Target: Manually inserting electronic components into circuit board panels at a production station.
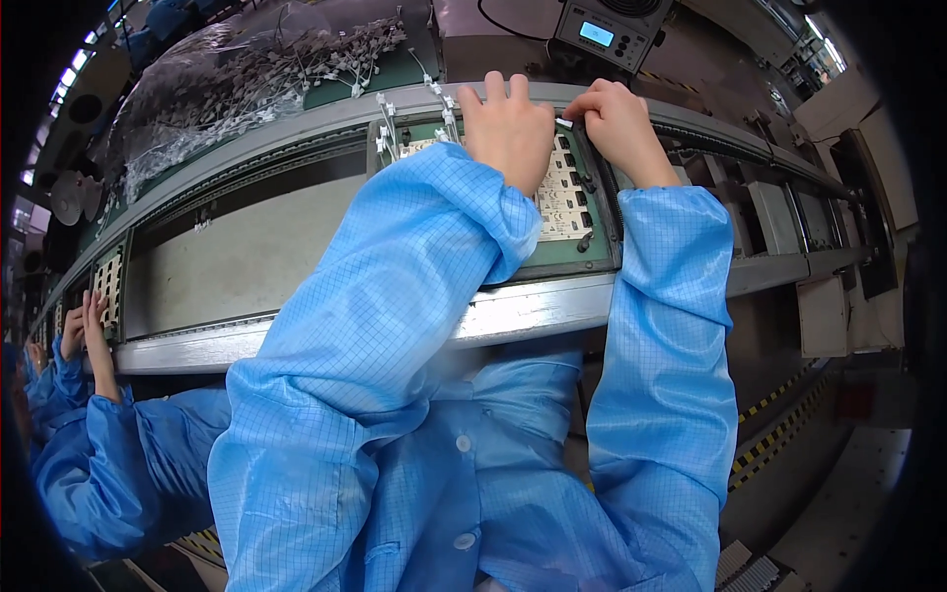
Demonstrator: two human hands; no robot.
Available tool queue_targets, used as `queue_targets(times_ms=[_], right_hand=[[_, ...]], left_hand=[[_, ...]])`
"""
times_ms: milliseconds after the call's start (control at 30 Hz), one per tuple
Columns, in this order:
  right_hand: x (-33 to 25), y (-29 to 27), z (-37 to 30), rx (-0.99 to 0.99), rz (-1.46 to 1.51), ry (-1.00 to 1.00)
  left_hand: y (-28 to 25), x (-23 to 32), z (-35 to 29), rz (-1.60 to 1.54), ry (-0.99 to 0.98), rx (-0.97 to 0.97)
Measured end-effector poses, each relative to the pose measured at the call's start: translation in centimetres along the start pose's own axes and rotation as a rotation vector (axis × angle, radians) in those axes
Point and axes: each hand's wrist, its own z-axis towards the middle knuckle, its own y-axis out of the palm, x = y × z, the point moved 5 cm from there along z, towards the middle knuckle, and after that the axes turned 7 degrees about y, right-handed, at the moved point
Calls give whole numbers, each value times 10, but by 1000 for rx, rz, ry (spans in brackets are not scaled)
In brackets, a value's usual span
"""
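A circuit board panel (565, 209) with white labels and black connectors sits in a green carrier frame (582, 255) on the conveyor. My left hand (508, 123) lies palm down over the panel's far part, fingers apart and pointing to the far rail; what is under the palm is hidden. Just right of it, my right hand (617, 126) has thumb and forefinger pinched at the panel's far right corner, on a small white connector (564, 123). White cables with plugs (387, 128) stand up at the panel's left side.
A clear plastic bag of white cable connectors (266, 74) lies beyond the conveyor's far rail. A device with a lit display (596, 36) stands at the far right. To the left, a co-worker's hands (87, 331) are at another panel (109, 281). The near metal rail (538, 308) crosses before me.
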Motion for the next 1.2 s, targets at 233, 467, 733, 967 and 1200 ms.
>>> queue_targets(times_ms=[233,467,733,967,1200], right_hand=[[-1,-8,-1,53,28,-97],[-12,-8,3,95,117,-126],[-24,-10,-2,69,138,-114],[-51,14,-7,51,-69,-107],[-37,9,0,-54,-105,-97]], left_hand=[[2,4,1,13,43,-8],[-4,-21,2,-136,-100,10],[-7,-94,4,-53,-455,-316],[12,-78,4,-63,-401,-207],[20,-82,6,-197,-364,-238]])
